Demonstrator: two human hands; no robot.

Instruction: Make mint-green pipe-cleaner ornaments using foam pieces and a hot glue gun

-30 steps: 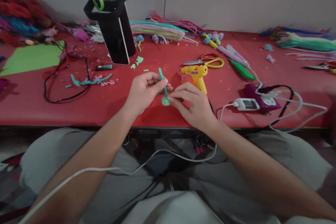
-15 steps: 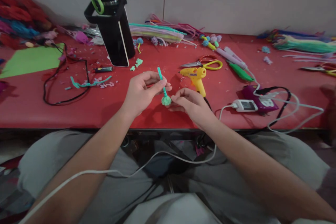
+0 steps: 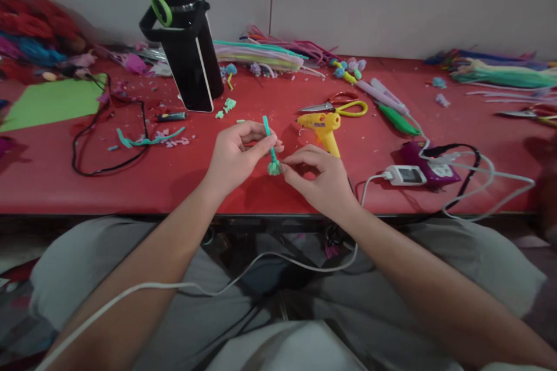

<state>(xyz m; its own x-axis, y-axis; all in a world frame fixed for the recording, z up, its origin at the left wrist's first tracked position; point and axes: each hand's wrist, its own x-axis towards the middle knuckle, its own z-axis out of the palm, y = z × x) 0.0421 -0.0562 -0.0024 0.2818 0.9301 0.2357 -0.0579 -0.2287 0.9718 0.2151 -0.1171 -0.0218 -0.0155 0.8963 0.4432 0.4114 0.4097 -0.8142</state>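
Note:
Between my hands is a small green fluffy flower-like piece [image 3: 274, 168] on a teal stem, its round head pointing down. My left hand [image 3: 238, 153] pinches the stem between thumb and fingers, and the stem's tip sticks up above the thumb. My right hand [image 3: 319, 177] has its thumb and index finger drawn together at the right edge of the green head; whether they grip a part of it is too small to tell. A yellow glue gun [image 3: 321, 127] lies just beyond my right hand. Past it rest scissors [image 3: 337, 106] with yellow and red handles.
A black bottle in a holder [image 3: 187, 52] stands at the back left. Bundles of pipe cleaners [image 3: 261, 55] lie along the wall. A black cable [image 3: 87, 168] loops at left. A white adapter [image 3: 406, 175] and purple box [image 3: 435, 169] sit at right, with white cords crossing my lap.
My right hand's fingers have shifted and bent more, with the thumb now at the green head. The piece has dipped slightly. My left hand keeps its hold on the stem.

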